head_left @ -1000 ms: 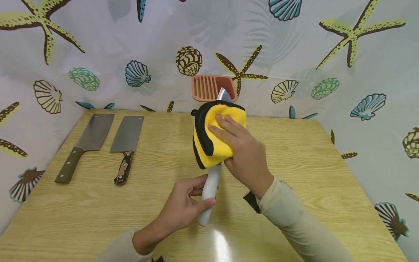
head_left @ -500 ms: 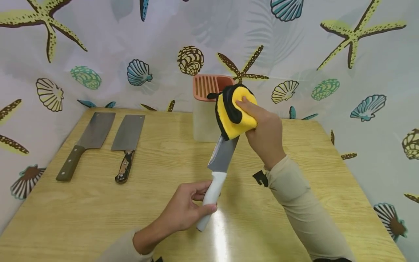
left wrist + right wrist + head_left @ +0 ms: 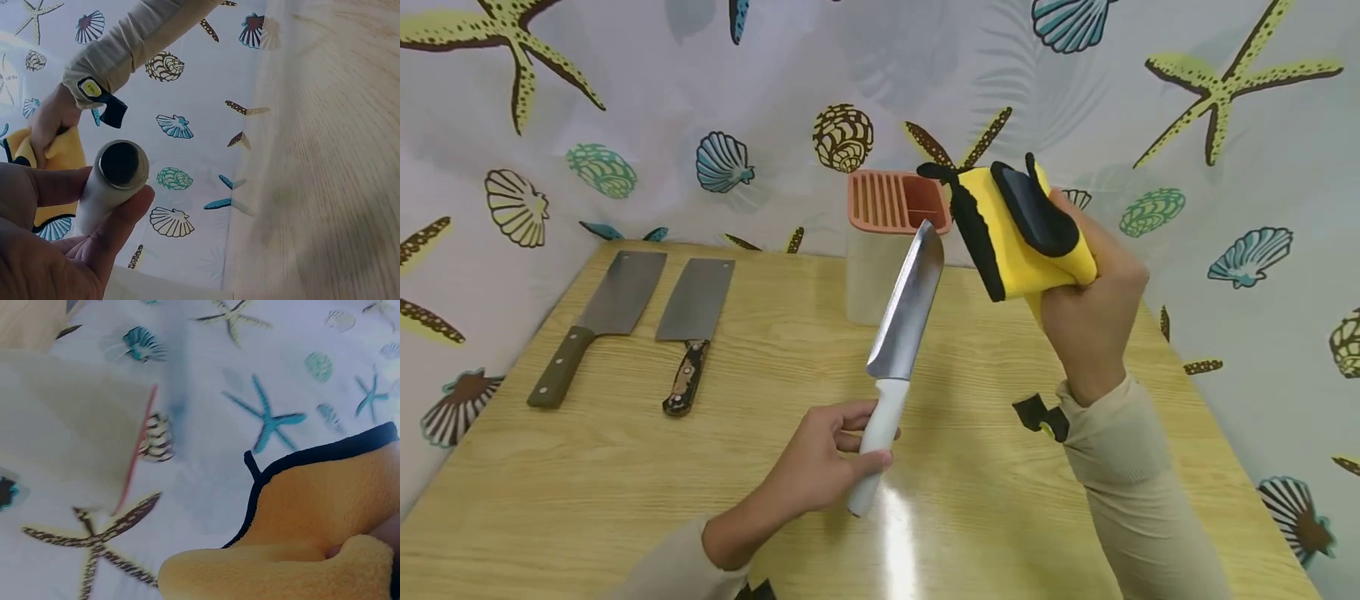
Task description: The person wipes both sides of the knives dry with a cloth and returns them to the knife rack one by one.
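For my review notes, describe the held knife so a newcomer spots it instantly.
Over the wooden table, the left hand grips the knife, its blade toward the orange-topped holder. Unlike the two cleavers lying flat, its handle is white.

Glossy metal blade (image 3: 907, 307), fuzzy cloth (image 3: 1018, 258)

the left hand (image 3: 37, 256) grips a white handle (image 3: 100, 206) with a dark round end (image 3: 120, 164); beyond it, the right hand (image 3: 53, 119) holds a black-edged yellow cloth (image 3: 67, 150)

Knife (image 3: 908, 307) between cleavers (image 3: 696, 300) and cloth (image 3: 1017, 242), before the holder (image 3: 867, 283)
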Demonstrator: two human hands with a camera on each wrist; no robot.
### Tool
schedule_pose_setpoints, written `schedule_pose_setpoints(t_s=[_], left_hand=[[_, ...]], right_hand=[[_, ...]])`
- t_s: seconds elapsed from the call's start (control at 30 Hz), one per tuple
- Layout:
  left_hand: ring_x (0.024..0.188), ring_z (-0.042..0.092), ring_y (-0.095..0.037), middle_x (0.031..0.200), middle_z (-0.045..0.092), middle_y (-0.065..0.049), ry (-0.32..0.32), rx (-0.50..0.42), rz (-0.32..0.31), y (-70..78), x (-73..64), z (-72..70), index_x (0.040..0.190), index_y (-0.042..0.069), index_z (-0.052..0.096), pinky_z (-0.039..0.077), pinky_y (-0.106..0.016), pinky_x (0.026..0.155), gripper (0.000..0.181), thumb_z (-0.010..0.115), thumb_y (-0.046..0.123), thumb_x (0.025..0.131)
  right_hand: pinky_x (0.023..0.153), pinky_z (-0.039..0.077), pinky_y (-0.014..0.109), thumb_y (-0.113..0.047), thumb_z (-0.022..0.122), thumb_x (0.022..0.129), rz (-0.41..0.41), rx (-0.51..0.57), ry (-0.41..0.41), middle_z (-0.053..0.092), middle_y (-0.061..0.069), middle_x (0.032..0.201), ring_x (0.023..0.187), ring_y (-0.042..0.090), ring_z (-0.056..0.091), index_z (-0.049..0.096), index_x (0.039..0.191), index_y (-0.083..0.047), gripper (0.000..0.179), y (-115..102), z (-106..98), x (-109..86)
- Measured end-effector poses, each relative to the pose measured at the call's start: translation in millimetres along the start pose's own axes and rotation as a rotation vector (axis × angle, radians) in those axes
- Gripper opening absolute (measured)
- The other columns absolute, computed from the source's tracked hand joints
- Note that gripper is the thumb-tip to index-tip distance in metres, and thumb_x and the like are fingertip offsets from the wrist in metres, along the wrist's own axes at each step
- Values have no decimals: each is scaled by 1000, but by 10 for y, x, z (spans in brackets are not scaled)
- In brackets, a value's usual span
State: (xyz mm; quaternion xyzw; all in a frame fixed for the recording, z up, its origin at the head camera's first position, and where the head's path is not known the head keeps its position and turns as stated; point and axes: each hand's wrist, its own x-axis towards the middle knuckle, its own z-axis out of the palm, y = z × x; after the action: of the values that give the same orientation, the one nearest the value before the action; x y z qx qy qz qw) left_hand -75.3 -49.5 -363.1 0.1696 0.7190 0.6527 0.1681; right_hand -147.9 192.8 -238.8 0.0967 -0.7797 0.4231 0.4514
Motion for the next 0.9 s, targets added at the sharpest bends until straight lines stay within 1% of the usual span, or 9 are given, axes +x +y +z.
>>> schedule_pose_setpoints(t_s=[0.07,0.17,0.27,0.37,0.43,0.53,0.63,0.77,0.9], left_hand=[[97,74,-34,117,69,-28,12,-13,-8,2,28,-6,133,-10,56,62,-38,81,52,74,0,85],[98,74,-35,117,69,-29,14,-33,-6,4,62,-16,133,-11,55,62,-38,81,52,73,0,86],[95,75,-32,116,70,-28,21,-41,-12,12,94,-19,133,-10,55,62,-35,79,52,73,3,86],[93,75,-28,116,70,-25,33,-32,-11,26,125,-20,132,-7,58,62,-33,76,48,72,5,87],[89,75,-24,112,71,-25,47,-35,3,36,130,-30,126,-7,61,62,-31,72,41,70,2,87],[79,71,-13,98,71,-22,87,-41,77,35,138,-41,111,-8,63,60,-27,67,25,65,-6,87],[70,63,-4,83,66,-9,146,-63,170,31,145,-44,100,-9,60,57,-23,63,13,64,-7,88],[65,57,0,75,59,7,176,-70,264,22,136,-32,94,-8,57,54,-22,60,10,64,-6,89],[70,58,-2,78,63,-4,149,-13,296,44,120,7,96,-5,61,55,-24,66,10,67,-3,87]], right_hand=[[92,53,18,3,66,88,-68,24,0,75,12,113,100,-4,68,74,119,-12,35,-157,-33,-74],[99,54,25,3,68,89,-168,35,-48,75,15,113,106,12,71,73,119,-7,32,-365,-52,-231],[103,53,29,4,68,89,-239,31,-155,73,16,118,110,28,71,72,121,-5,33,-489,-40,-430],[103,52,29,3,71,87,-277,-2,-272,72,15,123,112,31,70,71,122,-6,36,-526,-5,-648],[103,53,31,0,73,87,-290,-33,-343,70,13,126,114,29,70,71,124,-9,38,-521,29,-784],[102,54,38,-3,75,85,-275,-47,-433,69,11,130,118,28,68,70,126,-12,42,-495,98,-974],[104,52,44,-3,74,86,-246,-54,-514,66,9,135,125,27,64,67,130,-14,46,-451,178,-1132],[109,47,44,-3,71,88,-234,-84,-573,59,9,144,135,28,55,64,134,-15,48,-390,255,-1251],[113,44,43,2,68,89,-210,-110,-553,55,8,148,140,28,50,63,135,-16,49,-326,305,-1201]])
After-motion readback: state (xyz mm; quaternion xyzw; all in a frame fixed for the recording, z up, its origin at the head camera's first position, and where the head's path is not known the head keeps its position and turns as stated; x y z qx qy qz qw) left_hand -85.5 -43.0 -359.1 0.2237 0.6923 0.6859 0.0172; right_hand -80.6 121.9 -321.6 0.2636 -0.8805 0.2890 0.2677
